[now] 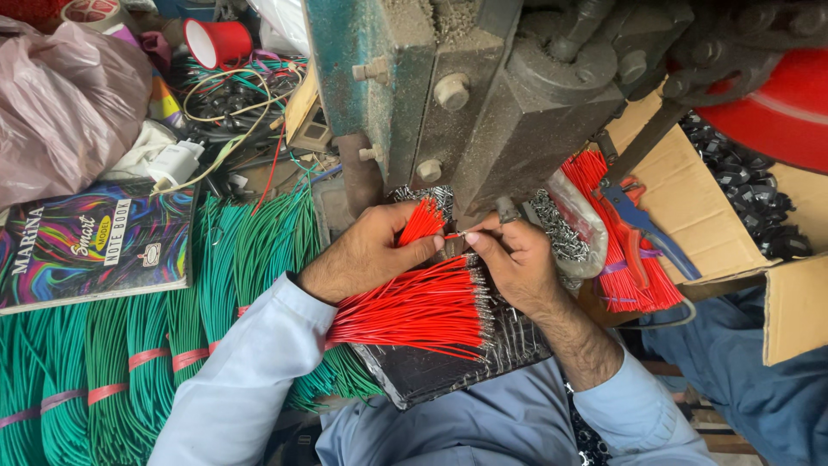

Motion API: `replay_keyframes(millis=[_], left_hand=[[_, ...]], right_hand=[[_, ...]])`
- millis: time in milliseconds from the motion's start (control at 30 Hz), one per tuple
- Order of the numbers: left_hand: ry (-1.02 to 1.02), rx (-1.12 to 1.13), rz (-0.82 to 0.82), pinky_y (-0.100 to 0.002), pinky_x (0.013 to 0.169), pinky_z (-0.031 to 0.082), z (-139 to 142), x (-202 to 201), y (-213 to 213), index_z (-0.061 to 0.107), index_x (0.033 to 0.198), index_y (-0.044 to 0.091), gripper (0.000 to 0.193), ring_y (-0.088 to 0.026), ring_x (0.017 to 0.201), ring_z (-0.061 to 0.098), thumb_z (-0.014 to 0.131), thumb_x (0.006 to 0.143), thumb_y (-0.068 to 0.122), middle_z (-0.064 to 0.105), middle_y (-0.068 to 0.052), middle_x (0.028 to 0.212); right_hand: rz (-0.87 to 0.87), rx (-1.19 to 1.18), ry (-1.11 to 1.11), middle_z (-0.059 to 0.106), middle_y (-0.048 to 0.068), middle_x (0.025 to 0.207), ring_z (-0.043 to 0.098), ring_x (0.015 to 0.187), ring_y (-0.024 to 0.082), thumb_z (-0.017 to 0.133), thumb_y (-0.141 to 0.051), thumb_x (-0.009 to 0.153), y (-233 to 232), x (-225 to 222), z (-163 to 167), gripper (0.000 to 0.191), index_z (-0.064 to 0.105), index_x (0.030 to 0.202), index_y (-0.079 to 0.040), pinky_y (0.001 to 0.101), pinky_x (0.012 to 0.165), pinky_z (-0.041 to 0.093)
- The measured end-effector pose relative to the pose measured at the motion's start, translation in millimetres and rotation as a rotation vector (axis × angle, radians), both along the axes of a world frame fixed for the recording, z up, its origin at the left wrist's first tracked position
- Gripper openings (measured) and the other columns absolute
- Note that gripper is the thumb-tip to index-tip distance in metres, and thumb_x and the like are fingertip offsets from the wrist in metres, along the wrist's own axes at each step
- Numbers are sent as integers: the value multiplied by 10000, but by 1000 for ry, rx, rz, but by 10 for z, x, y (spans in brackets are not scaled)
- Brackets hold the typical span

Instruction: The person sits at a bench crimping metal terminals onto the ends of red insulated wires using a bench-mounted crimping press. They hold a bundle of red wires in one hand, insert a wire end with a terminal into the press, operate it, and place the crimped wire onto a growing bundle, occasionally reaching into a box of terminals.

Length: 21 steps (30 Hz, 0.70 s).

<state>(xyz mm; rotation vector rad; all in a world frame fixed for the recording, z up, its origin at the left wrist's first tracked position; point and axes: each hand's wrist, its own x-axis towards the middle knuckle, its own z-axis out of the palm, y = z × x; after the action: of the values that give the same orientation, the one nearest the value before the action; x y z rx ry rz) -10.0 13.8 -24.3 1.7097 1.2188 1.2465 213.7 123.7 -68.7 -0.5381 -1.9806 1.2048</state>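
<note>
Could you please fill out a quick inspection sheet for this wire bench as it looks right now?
Surface: black pad under a fanned red wire bundle.
Job's things: single red wire at the grey press.
Clutter: notebook, pink bag, red cup.
Grippers: left hand grips a red wire bunch; right hand pinches the single wire.
Cables: banded green wire bundles.
Surroundings: cardboard box, blue-handled pliers.

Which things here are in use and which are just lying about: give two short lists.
In use: left hand gripping a red wire bunch; right hand pinching one red wire under the press machine; loose red wires.

Lying about: green wire bundles; notebook; red cup; pliers.
</note>
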Motion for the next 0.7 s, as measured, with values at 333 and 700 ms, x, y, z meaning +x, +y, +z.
replay_keyframes(millis=[333, 700], left_hand=[[-71, -64, -25, -276, 800, 538, -23, -15, 0, 683, 1097, -5, 198, -62, 862, 585, 692, 975, 152, 677, 3, 888], [-84, -96, -32, -264, 844, 550, 7, -6, -17, 688, 1087, 2, 167, -69, 901, 641, 682, 948, 96, 716, -13, 932]], right_hand=[[-54, 270, -504, 737, 77, 1028, 733, 939, 204, 729, -96, 877, -128, 463, 622, 149, 735, 1010, -30, 306, 771, 576], [-6, 348, -534, 704, 70, 959, 717, 900, 224, 753, -101, 828, -152, 585, 492, 134, 731, 944, -36, 335, 786, 558]])
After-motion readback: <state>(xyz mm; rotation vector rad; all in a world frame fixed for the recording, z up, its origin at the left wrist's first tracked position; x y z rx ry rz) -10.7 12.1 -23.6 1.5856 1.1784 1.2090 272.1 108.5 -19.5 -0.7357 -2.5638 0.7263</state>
